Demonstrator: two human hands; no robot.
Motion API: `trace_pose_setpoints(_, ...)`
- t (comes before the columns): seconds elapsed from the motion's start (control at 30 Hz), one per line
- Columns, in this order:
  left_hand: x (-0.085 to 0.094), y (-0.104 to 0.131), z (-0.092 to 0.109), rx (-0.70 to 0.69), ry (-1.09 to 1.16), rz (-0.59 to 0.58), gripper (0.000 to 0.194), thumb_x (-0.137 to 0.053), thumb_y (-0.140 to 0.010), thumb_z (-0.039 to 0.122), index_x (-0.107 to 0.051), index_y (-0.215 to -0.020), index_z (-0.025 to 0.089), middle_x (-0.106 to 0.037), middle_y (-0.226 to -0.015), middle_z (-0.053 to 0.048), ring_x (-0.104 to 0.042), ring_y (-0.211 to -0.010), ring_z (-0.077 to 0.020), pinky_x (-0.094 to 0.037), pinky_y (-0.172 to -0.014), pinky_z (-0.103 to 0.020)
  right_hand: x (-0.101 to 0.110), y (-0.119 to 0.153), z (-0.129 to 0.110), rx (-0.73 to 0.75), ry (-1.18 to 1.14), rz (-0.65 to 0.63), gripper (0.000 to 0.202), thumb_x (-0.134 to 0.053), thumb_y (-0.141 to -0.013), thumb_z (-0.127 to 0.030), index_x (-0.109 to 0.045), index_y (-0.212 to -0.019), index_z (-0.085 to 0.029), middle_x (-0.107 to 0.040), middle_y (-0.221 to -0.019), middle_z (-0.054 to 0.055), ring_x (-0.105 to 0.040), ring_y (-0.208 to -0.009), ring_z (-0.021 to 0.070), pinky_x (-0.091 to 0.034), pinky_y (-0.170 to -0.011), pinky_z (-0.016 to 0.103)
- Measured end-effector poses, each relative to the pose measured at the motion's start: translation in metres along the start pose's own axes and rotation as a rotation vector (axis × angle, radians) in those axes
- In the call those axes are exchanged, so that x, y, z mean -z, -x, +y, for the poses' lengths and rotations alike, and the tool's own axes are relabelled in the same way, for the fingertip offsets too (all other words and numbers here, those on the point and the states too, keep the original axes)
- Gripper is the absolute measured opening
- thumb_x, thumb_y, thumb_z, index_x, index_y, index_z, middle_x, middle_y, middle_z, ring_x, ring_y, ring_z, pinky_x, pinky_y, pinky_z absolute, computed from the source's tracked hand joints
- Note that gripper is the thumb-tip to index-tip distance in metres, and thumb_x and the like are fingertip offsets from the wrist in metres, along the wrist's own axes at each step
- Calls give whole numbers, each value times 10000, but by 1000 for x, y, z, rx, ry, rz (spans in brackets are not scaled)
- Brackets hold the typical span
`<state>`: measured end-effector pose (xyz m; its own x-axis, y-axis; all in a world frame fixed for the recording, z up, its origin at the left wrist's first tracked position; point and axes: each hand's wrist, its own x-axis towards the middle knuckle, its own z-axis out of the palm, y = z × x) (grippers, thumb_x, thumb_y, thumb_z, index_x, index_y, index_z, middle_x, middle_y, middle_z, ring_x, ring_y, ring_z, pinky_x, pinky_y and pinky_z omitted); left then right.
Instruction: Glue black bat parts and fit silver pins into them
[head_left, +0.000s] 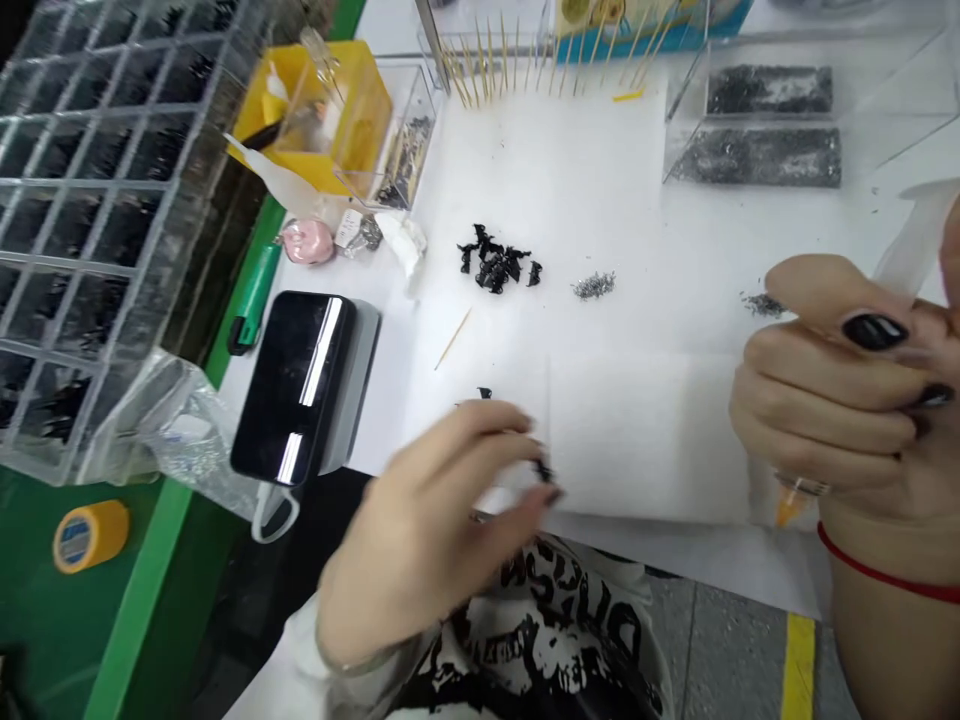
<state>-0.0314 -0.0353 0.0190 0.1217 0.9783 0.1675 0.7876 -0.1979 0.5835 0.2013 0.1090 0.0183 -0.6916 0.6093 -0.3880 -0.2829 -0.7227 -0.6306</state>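
Small black piece point(542, 468), its outline blurred, sits pinched between the thumb and fingertips of the nearly closed left hand point(424, 525), over the near edge of the white-paper-covered bench point(637, 420). Curled fingers of the right hand point(832, 400) close around a translucent white plastic bottle point(911, 245); an orange tip point(787, 506) shows beneath that hand. Beyond the left hand lie a thin wooden toothpick point(453, 340), a heap of jagged glossy black pieces point(495, 268) and some tiny grey bits point(595, 286).
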Motion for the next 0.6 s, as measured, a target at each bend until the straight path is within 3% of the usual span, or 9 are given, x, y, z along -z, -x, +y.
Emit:
trace_pose_setpoints(0.1, 18, 24, -27, 187, -180, 156, 192, -642, -926, 97, -668, -1065, 226, -685, -1094, -67, -695, -980, -223, -638, -796, -351, -3, -1, 1, -55, -66, -137, 652, -327, -946, -773, -592, -703, -229, -207, -482, -96, -73, -356, 41, -180, -326, 167)
trace_pose_setpoints(0.13, 21, 28, -35, 220, -199, 148, 184, -639, -928, 114, -668, -1072, 225, -680, -1113, -77, -694, -997, -237, -634, -724, -328, -4, -2, 1, -52, -62, -137, 687, -273, -955, -774, -595, -693, -227, -199, -482, -90, -75, -361, 43, -165, -335, 169)
trace_pose_setpoints(0.2, 22, 30, -49, 218, -177, 83, 160, -615, -941, 136, -663, -1064, 226, -680, -1123, -73, -695, -1017, -243, -630, -760, -338, -4, -5, 0, -39, -42, -110, 695, -272, -953, -776, -607, -686, -229, -187, -491, -85, -72, -375, 47, -138, -346, 174)
trace_pose_setpoints(0.27, 23, 27, -56, 184, -151, 26, 169, -621, -945, 163, -648, -1100, 224, -679, -1114, -63, -700, -952, -218, -622, -810, -355, -4, -8, 0, 10, 4, -117, 589, -460, -910, -752, -628, -685, -235, -174, -495, -89, -71, -373, 53, -129, -329, 185)
trace_pose_setpoints(0.37, 29, 19, -55, 138, -137, -13, 285, -667, -931, 198, -596, -1207, 211, -669, -1049, -50, -684, -843, -185, -609, -803, -352, -5, -10, 2, 308, 124, 27, 470, -676, -817, -681, -625, -645, -247, -145, -496, -90, -66, -376, 75, -126, -302, 230)
trace_pose_setpoints(0.47, 35, 5, -46, 127, -153, 25, 274, -638, -955, 209, -585, -1223, 199, -665, -1042, -59, -675, -825, -181, -590, -781, -339, -13, -12, 16, 668, 215, 185, 391, -682, -871, -580, -612, -652, -264, -202, -486, -71, -149, -400, 99, -213, -369, 245)
trace_pose_setpoints(0.53, 34, -14, -41, 126, -174, 41, 240, -626, -959, 200, -619, -1198, 188, -681, -1052, -63, -684, -822, -181, -583, -800, -335, -16, -14, 32, 740, 294, 168, 283, -736, -865, -440, -625, -682, -255, -357, -506, -55, -320, -442, 107, -319, -443, 247)
trace_pose_setpoints(0.6, 26, -38, -36, 135, -205, 22, 212, -654, -937, 195, -665, -1147, 173, -705, -1047, -61, -703, -823, -189, -586, -807, -334, -17, -19, 46, 701, 422, 131, 247, -754, -889, -362, -645, -736, -202, -498, -581, -37, -447, -512, 107, -391, -494, 239)
